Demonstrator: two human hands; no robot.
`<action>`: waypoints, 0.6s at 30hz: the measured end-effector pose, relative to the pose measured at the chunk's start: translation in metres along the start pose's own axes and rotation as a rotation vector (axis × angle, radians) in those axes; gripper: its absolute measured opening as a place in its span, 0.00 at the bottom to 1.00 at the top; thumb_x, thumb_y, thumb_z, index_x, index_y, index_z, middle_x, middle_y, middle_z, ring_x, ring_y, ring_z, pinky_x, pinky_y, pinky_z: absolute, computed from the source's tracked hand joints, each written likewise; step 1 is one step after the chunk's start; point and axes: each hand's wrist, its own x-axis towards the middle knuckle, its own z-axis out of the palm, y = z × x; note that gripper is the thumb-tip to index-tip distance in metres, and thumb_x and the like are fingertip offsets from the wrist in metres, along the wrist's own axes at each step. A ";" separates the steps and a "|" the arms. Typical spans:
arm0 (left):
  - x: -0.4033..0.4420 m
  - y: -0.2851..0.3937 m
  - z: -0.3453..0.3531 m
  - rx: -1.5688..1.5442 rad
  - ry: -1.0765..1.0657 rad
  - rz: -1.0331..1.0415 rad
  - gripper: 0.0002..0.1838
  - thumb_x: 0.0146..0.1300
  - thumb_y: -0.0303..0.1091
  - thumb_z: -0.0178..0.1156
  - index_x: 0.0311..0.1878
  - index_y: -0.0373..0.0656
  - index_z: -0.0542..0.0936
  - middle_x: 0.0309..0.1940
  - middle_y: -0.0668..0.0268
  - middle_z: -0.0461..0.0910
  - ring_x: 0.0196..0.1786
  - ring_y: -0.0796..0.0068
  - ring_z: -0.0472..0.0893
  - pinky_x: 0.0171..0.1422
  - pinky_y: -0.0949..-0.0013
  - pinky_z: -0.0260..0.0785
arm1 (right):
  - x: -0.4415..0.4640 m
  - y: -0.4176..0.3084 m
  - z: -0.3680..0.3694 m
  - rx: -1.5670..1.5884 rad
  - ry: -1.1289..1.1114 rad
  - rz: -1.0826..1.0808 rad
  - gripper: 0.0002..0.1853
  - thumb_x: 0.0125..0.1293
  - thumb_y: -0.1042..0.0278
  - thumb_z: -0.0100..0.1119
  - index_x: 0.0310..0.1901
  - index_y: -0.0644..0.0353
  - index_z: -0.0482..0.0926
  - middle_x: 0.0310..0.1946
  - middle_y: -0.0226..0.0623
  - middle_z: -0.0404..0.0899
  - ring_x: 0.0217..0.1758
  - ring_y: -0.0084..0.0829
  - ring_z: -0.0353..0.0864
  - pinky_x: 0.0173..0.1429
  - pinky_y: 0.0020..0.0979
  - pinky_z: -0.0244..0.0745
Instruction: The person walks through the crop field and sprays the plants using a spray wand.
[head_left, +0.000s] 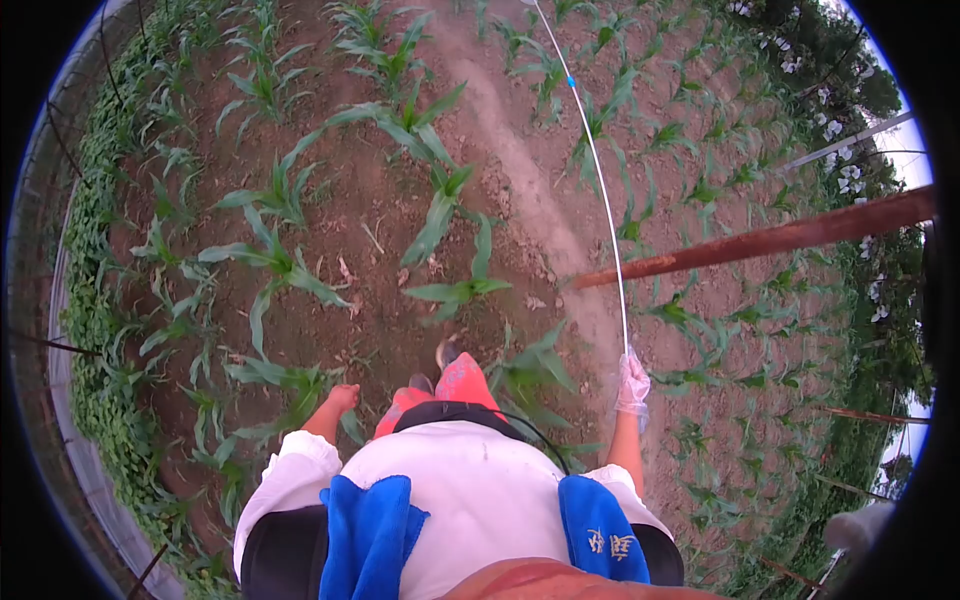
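In the head view my right hand (631, 384), in a thin clear glove, is closed round the lower end of a long white spray wand (603, 190). The wand slants up and forward over the maize rows, with a small blue ring partway along it. Its far tip reaches the top edge of the view. My left hand (344, 398) is bare and hangs low on the left, beside the leaves of a maize plant (290, 376). Its fingers look curled in, and nothing shows in them.
Young maize plants (283, 262) stand in rows on brown soil. A rusty pole (760, 245) juts in from the right, beyond the wand. A bare dirt strip (525, 185) runs ahead. Dense green growth (105, 300) lines the left edge. Blue cloths (368, 530) cover my black shoulder straps.
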 end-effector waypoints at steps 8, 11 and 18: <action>-0.007 -0.112 0.030 0.433 0.122 0.449 0.08 0.45 0.36 0.44 0.24 0.42 0.68 0.19 0.61 0.70 0.25 0.63 0.70 0.28 0.64 0.61 | -0.038 0.058 -0.091 0.019 0.047 -0.014 0.11 0.44 0.73 0.52 0.31 0.67 0.70 0.27 0.33 0.71 0.29 0.19 0.68 0.35 0.18 0.62; -0.087 -0.059 0.054 -0.149 0.143 -0.094 0.08 0.42 0.35 0.45 0.26 0.43 0.67 0.20 0.60 0.70 0.28 0.63 0.70 0.28 0.65 0.61 | -0.047 0.065 -0.129 -0.075 0.024 -0.025 0.11 0.43 0.73 0.53 0.30 0.67 0.71 0.26 0.32 0.71 0.29 0.19 0.67 0.35 0.18 0.62; -0.104 -0.106 0.148 0.109 0.080 0.087 0.15 0.49 0.43 0.42 0.23 0.39 0.68 0.14 0.65 0.67 0.16 0.74 0.68 0.19 0.70 0.60 | -0.083 0.096 -0.243 -0.112 -0.010 -0.043 0.10 0.43 0.76 0.51 0.31 0.69 0.70 0.26 0.33 0.71 0.28 0.19 0.67 0.36 0.17 0.61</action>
